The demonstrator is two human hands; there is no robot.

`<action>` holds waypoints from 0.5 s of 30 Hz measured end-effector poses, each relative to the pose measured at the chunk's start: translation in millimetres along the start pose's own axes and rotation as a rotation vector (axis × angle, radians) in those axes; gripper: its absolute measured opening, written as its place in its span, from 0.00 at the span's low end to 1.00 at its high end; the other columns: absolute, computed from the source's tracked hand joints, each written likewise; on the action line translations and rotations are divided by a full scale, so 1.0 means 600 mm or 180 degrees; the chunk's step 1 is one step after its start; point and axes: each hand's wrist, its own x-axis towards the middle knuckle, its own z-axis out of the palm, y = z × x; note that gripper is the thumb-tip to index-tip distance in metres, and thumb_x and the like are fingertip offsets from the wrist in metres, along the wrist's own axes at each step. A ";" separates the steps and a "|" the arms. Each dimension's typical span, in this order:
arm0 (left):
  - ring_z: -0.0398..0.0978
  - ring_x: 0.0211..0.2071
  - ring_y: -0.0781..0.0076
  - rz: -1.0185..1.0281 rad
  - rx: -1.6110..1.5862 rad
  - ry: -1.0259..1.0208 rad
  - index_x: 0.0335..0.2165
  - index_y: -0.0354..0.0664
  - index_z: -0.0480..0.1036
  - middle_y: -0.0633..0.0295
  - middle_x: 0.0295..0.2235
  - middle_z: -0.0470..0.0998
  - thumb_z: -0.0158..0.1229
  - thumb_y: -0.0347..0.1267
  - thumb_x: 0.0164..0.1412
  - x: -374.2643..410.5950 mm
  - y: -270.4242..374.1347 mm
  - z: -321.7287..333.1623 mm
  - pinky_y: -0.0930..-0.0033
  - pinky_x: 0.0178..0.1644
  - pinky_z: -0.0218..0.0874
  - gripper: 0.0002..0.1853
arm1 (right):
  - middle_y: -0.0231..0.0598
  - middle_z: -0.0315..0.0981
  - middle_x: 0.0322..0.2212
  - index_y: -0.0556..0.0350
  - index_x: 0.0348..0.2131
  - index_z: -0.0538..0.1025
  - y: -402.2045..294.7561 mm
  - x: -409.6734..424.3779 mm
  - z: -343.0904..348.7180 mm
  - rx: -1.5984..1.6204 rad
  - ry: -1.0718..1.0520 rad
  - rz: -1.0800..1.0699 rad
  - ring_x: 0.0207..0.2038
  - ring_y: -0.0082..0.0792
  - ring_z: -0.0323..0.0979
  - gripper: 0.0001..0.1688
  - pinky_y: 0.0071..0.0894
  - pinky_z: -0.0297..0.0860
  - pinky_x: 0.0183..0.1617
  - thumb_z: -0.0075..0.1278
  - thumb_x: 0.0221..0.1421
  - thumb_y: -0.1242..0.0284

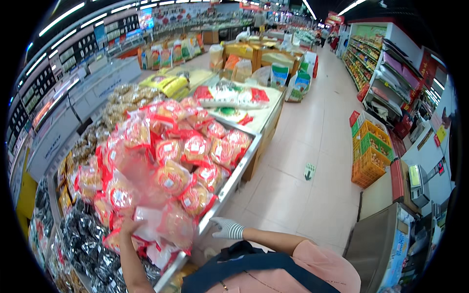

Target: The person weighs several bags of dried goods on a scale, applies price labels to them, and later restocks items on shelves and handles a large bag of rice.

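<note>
A heap of clear packets with red printing, each holding a round, flat, tan food, fills the metal-edged display bin in front of me. My left hand, bare, reaches into the near side of the heap and touches the plastic of a packet. Its fingers are partly hidden and blurred, so its grip is unclear. Close by, a packet lies against the bin's metal rim. My right hand wears a grey-and-white striped glove. It hovers beside that rim, fingers apart, with nothing in it.
Dark, shiny packets lie left of the heap, with bags of brown food farther back. Large white-and-red sacks rest beyond. An aisle floor runs along the right, past stacked orange crates and a counter scale.
</note>
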 end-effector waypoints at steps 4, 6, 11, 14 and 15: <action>0.61 0.57 0.55 -0.0435 0.0019 0.0114 0.60 0.31 0.46 0.45 0.57 0.60 0.71 0.42 0.37 0.034 0.010 -0.003 0.65 0.60 0.53 0.59 | 0.56 0.64 0.47 0.60 0.56 0.59 -0.080 0.108 -0.029 -0.1051 0.0597 -0.0820 0.49 0.53 0.65 0.48 0.43 0.62 0.56 0.59 0.36 0.63; 0.61 0.56 0.55 -0.0205 -0.0194 -0.0077 0.60 0.31 0.47 0.45 0.56 0.61 0.71 0.42 0.37 0.033 0.017 -0.006 0.64 0.59 0.54 0.58 | 0.54 0.64 0.48 0.57 0.57 0.58 -0.127 0.150 -0.025 -0.1272 0.0670 -0.1870 0.48 0.53 0.65 0.51 0.44 0.62 0.55 0.61 0.34 0.63; 0.64 0.54 0.60 -0.0302 -0.0082 0.0101 0.58 0.33 0.55 0.47 0.54 0.64 0.72 0.42 0.36 -0.005 0.057 -0.018 0.64 0.57 0.57 0.53 | 0.49 0.69 0.44 0.55 0.51 0.66 -0.207 0.238 0.030 -0.2227 -0.0362 -0.2312 0.46 0.51 0.67 0.44 0.46 0.65 0.50 0.63 0.33 0.60; 0.68 0.51 0.61 -0.0525 -0.0048 -0.0112 0.56 0.33 0.59 0.49 0.50 0.69 0.72 0.42 0.36 -0.023 0.090 -0.028 0.64 0.55 0.59 0.50 | 0.47 0.71 0.39 0.54 0.42 0.74 -0.218 0.265 0.040 -0.2590 -0.0847 -0.1889 0.43 0.49 0.69 0.33 0.47 0.66 0.47 0.61 0.36 0.56; 0.69 0.50 0.62 -0.0560 -0.0079 -0.0157 0.55 0.33 0.60 0.50 0.49 0.70 0.72 0.42 0.36 -0.027 0.098 -0.031 0.64 0.54 0.59 0.49 | 0.46 0.72 0.37 0.54 0.37 0.76 -0.217 0.268 0.035 -0.2615 -0.0969 -0.1775 0.41 0.49 0.70 0.28 0.48 0.67 0.44 0.59 0.38 0.55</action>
